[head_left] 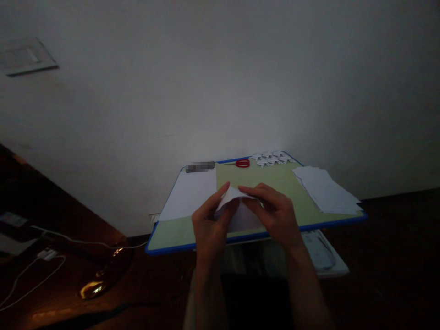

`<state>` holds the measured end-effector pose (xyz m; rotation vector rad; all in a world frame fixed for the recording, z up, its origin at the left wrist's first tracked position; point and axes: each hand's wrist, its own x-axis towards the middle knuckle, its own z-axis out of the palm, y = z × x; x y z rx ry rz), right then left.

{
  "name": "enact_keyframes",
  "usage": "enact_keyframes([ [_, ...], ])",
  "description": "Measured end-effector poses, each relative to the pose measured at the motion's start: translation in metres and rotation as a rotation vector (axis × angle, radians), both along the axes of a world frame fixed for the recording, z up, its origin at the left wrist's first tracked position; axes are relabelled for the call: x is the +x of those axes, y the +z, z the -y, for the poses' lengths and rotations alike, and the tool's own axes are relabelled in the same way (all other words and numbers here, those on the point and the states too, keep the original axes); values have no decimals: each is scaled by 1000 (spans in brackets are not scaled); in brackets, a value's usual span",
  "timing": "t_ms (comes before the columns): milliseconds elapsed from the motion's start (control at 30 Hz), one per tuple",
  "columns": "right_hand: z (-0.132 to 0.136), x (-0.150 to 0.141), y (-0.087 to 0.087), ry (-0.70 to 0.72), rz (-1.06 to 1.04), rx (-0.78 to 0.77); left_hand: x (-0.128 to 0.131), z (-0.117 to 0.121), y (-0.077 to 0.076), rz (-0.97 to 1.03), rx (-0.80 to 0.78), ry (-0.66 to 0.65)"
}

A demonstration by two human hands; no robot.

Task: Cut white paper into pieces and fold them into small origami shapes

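Observation:
Between both hands is a sheet of white paper [244,217], bent up into a peak over the near edge of the table. My left hand [211,217] pinches its left side between thumb and fingers. On the other side, my right hand [275,211] grips the paper near the peak, thumb below and fingers above. The hands partly hide the folds. Behind them, red-handled scissors [242,163] lie at the table's far edge. To their right sit several small folded white paper pieces [271,158] in rows.
The green table [175,236] has a blue rim and stands against the wall. White sheets [326,190] are stacked on its right, another white sheet [192,195] lies at left, with a blurred dark object [200,167] above it. White cables [85,242] run at lower left.

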<state>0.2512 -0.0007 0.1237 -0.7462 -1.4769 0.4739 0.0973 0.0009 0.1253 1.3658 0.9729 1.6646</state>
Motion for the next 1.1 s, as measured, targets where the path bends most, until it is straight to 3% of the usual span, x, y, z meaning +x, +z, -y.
enact_keyframes([
  [167,0,2,-1,-37,-95,-62,-3,0,-2,-11,0,-129],
  [333,1,7,-2,-11,-44,-60,-9,-7,-5,29,-7,-81],
  [500,-1,10,-3,12,-41,-27,-6,-9,-4,149,-42,-205],
  [767,0,9,-5,135,-28,-18,-4,-7,-5,93,-98,-108],
  [1100,2,13,0,158,33,13,-7,-5,-5,-30,-40,-28],
])
